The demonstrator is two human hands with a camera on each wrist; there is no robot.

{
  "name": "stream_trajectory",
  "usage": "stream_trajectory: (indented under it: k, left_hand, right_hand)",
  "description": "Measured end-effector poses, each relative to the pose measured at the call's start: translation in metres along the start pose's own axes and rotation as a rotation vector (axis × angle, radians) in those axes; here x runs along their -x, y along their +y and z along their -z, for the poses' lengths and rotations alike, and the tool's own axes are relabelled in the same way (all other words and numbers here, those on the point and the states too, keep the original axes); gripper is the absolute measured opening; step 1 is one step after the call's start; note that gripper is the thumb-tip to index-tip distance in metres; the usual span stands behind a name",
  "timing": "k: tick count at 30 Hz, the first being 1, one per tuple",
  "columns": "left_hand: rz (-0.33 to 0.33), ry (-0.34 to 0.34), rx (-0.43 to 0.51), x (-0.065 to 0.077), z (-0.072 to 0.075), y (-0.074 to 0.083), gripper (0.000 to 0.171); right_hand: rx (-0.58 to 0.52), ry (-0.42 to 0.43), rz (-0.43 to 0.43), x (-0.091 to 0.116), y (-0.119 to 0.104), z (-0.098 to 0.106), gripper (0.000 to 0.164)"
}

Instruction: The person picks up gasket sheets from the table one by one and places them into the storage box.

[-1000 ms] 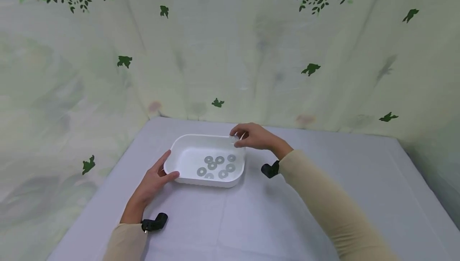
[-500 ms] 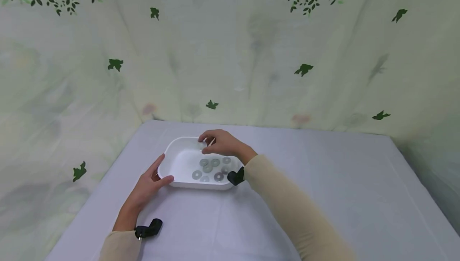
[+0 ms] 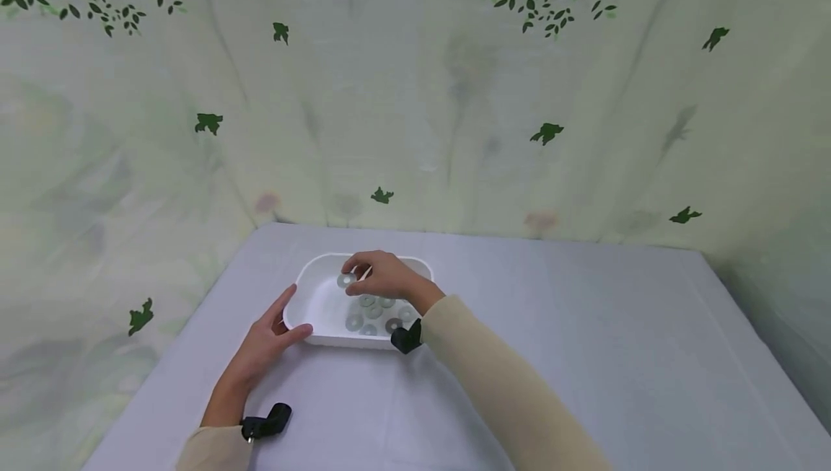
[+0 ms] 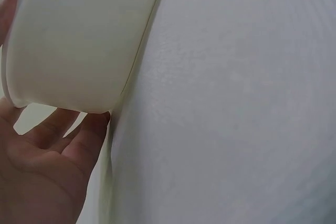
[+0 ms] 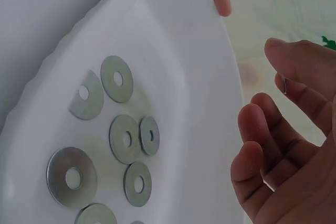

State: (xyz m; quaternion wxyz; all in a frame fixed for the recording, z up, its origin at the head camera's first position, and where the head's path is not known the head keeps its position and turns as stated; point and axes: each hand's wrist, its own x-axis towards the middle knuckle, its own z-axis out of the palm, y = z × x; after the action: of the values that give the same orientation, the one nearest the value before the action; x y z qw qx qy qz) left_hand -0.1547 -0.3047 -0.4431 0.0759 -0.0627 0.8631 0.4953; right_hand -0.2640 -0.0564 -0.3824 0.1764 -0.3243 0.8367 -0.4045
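Note:
The white tray [image 3: 313, 312] sits on the table, with several flat metal washers [image 5: 116, 142] spread over its floor. My left hand [image 3: 261, 345] grips the tray's left end, thumb on the near rim; fingers [image 4: 86, 142] press its outer wall in the left wrist view. Above the tray's middle, my right hand [image 3: 386, 276] pinches one washer [image 3: 340, 283] upright. That washer shows only as a thin edge between thumb and finger in the right wrist view. Part of the tray and some washers are hidden behind my right hand and wrist in the head view.
A pale cloth covers the table [image 3: 571, 341], which extends to both sides of the tray. Behind it hangs a curtain [image 3: 415, 110] printed with leaves. A black wrist camera [image 3: 266, 424] is strapped on each wrist.
My right hand has moved left from the tray's right rim to above its middle, carrying the washer, then slightly nearer and lower. The left hand keeps its grip on the tray.

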Motion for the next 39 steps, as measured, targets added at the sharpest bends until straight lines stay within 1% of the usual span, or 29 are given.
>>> stream_trajectory:
  k: [3,9,13,20,24,28,36,39]
  left_hand:
    - [0.002,0.001,0.011,0.000,-0.001,0.000,0.094]
    - [-0.005,-0.005,0.006,-0.001,-0.002,-0.001,0.094]
    - [0.007,-0.005,-0.006,0.000,-0.001,-0.002,0.094]
    - [0.009,-0.005,-0.016,0.000,-0.002,0.001,0.094]
    - [0.017,-0.007,-0.009,0.000,-0.001,0.001,0.095]
    - [0.007,0.000,0.009,0.000,-0.001,0.000,0.094]
    - [0.000,0.002,0.035,0.001,-0.002,0.001,0.094]
    - [-0.005,0.006,0.041,0.000,-0.001,0.000,0.094]
  right_hand:
    - [0.000,-0.007,-0.005,0.002,0.000,-0.001,0.033]
    - [0.022,0.007,0.000,0.005,-0.003,0.003,0.032]
    - [0.026,0.001,0.006,0.001,-0.007,0.004,0.033]
    - [0.029,0.002,-0.014,-0.005,-0.007,0.001,0.032]
    - [0.026,0.004,-0.004,-0.007,-0.008,0.000,0.031]
    - [0.016,0.004,0.006,-0.009,-0.009,-0.001,0.031]
    - [0.026,-0.015,-0.003,-0.009,-0.010,-0.002,0.031]
    - [0.027,-0.008,-0.014,-0.010,-0.009,-0.002,0.031]
